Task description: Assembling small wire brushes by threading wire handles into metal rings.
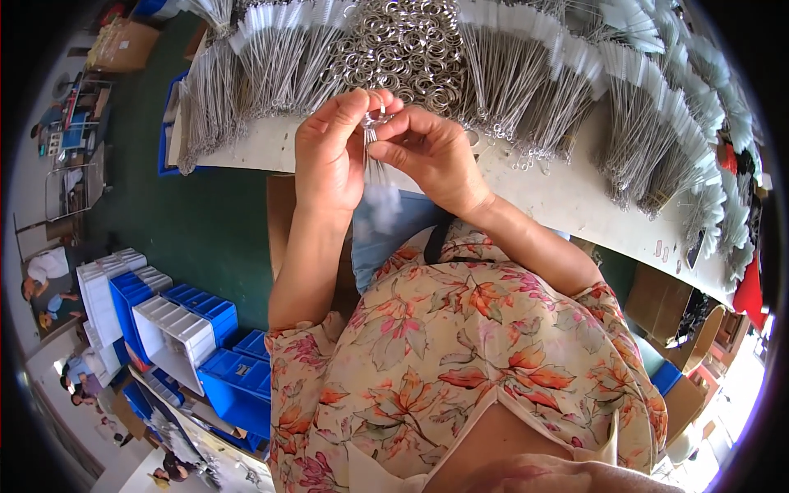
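Above the table's near edge, my left hand (327, 156) is closed in a pinch on a shiny metal ring (376, 120). My right hand (436, 156) is closed too, its thumb and forefinger at the wire handles just under the ring. Several thin wire brushes (380, 201) hang down from there, their whitish bristle ends blurred over my lap. The fingers partly hide the ring and the loops at the wire ends. Just beyond my hands lies a big heap of loose metal rings (404, 49).
Bundles of wire brushes flank the ring heap, on its left (271, 70) and right (526, 78), on a pale table (271, 148). Blue bins (238, 382) and white bins (168, 329) are stacked at left. Cardboard boxes (657, 300) stand at right. Other people (49, 271) are far left.
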Demonstrator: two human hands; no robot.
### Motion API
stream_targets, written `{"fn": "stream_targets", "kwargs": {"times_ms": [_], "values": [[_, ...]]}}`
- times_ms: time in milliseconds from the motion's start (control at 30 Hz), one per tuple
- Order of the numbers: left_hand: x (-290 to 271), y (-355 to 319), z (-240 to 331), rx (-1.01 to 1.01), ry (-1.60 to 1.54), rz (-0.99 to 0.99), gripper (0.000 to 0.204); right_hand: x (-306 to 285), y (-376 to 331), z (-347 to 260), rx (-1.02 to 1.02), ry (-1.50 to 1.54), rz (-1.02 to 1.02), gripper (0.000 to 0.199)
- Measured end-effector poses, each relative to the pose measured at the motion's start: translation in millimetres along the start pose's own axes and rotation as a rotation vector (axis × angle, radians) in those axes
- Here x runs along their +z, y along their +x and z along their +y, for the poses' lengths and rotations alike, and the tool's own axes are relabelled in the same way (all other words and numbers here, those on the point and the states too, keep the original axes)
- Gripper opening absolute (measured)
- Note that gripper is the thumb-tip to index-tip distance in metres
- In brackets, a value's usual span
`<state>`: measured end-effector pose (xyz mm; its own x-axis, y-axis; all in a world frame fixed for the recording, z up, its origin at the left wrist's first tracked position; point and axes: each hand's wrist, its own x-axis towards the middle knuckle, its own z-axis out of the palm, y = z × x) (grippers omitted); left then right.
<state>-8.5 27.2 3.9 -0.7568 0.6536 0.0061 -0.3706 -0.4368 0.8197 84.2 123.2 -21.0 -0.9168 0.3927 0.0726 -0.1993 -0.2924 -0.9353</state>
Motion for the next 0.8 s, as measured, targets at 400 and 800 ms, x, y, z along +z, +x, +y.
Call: {"fn": "stream_targets", "kwargs": {"times_ms": [400, 800], "values": [[-9.3, -20.1, 21.9, 0.163, 0.346, -0.011, 0.028, 16.7, 15.3, -60.2, 0.092, -0.065, -0.096, 0.017], [-241.1, -98.4, -31.6, -0.370, 1.097, 0.340, 0.016, -14.1, -6.3, 13.9, 0.543, -0.097, -0.201, 0.024]]}}
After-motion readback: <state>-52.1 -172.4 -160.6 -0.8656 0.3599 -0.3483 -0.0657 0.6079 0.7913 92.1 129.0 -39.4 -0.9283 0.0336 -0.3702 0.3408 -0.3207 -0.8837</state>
